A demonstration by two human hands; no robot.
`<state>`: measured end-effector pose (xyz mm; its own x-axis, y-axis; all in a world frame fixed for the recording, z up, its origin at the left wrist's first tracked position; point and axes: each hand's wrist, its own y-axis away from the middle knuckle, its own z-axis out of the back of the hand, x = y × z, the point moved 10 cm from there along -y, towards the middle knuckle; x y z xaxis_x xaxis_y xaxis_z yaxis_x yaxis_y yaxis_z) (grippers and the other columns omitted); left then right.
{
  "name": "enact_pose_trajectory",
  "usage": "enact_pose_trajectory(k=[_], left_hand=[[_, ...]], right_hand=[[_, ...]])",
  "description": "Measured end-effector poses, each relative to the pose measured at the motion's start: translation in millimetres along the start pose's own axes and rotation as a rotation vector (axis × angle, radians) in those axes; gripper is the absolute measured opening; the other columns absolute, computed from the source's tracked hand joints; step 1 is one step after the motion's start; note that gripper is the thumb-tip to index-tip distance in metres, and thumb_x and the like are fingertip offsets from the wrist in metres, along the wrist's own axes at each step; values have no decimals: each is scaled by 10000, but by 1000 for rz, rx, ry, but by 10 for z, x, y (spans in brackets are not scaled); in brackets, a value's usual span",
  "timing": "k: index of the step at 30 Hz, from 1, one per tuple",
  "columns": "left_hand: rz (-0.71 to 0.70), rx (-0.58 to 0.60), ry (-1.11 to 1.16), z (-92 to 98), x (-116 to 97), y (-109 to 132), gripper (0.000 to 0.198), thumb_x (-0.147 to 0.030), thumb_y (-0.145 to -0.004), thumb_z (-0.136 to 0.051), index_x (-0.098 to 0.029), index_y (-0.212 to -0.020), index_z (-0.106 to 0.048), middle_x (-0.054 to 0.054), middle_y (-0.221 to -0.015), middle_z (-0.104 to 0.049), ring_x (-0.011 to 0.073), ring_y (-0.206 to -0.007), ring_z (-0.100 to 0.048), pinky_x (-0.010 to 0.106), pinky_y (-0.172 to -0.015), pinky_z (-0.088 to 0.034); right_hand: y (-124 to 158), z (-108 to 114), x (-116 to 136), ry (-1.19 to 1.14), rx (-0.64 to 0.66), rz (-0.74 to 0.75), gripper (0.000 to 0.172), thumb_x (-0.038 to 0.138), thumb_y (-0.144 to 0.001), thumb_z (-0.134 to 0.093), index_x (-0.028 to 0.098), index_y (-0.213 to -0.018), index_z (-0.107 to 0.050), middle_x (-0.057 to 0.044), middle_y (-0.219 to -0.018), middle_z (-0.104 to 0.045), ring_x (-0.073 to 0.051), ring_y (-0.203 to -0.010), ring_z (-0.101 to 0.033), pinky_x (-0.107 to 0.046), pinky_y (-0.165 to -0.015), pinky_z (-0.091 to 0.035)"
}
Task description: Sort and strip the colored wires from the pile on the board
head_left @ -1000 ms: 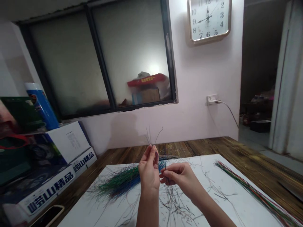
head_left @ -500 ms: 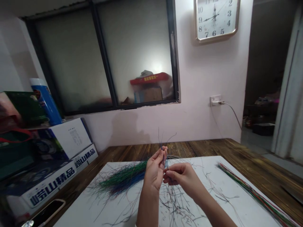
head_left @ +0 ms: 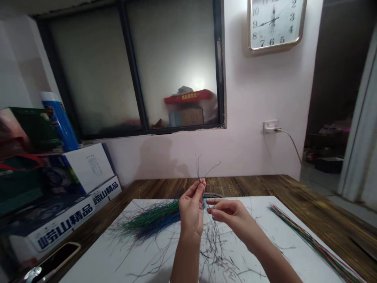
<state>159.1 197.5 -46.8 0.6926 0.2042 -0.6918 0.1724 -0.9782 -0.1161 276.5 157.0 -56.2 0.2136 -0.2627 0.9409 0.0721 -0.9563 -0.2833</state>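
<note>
My left hand (head_left: 191,210) is pinched on a few thin wires (head_left: 199,169), whose ends stick up above the fingertips. My right hand (head_left: 228,214) sits just to its right, with curved fingertips close to those wires; I cannot tell whether it holds a strand. Below the hands, a loose bundle of green and blue wires (head_left: 151,222) lies on a white board (head_left: 294,232). Loose dark strands (head_left: 215,245) are scattered under my right hand. A long, straight bundle of red and green wires (head_left: 312,239) lies along the board's right side.
The board rests on a wooden table (head_left: 312,196). At the left stand white printed boxes (head_left: 63,230), with a phone (head_left: 55,259) in front and a blue can (head_left: 57,122) behind. A wall with a window, clock and plugged-in charger is behind the table.
My view has turned slightly, shifting the room rightward in the picture. My right fingertips have opened a little beside the left hand, which still pinches the wires.
</note>
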Motion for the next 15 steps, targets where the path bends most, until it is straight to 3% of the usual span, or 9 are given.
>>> enact_pose_trajectory(k=[3, 6, 11, 15], left_hand=[[-20, 43, -30, -59, -50, 39, 148, -6, -697, -694, -100, -808, -721, 81, -829, -743, 120, -814, -694, 199, -837, -523], [0, 119, -85, -172, -65, 130, 184, -49, -635, -752, -97, -811, -730, 93, -841, -745, 139, -816, -692, 212, -822, -525], [44, 270, -192, -383, 1, 334, 241, -125, -599, -795, -84, -830, -738, 137, -860, -740, 177, -814, -690, 226, -776, -526], [45, 369, -225, -512, 69, 458, 201, -175, -634, -781, -120, -824, -741, 116, -847, -743, 191, -820, -691, 268, -807, -525]], right_hand=[[34, 146, 206, 23, -58, 103, 161, 346, -666, -760, 197, -621, -718, -90, -1004, -683, -230, -985, -598, -288, -728, -484], [84, 283, 385, 39, -132, 199, 140, 342, -718, -724, 219, -650, -727, -74, -948, -682, -215, -936, -591, -266, -641, -463], [169, 430, 543, -20, -237, 346, 81, 319, -732, -729, 241, -740, -752, -72, -1110, -656, -243, -1064, -552, -288, -716, -480], [203, 535, 510, -164, -318, 358, 96, 329, -724, -747, 258, -788, -758, -54, -947, -718, -199, -886, -607, -287, -703, -476]])
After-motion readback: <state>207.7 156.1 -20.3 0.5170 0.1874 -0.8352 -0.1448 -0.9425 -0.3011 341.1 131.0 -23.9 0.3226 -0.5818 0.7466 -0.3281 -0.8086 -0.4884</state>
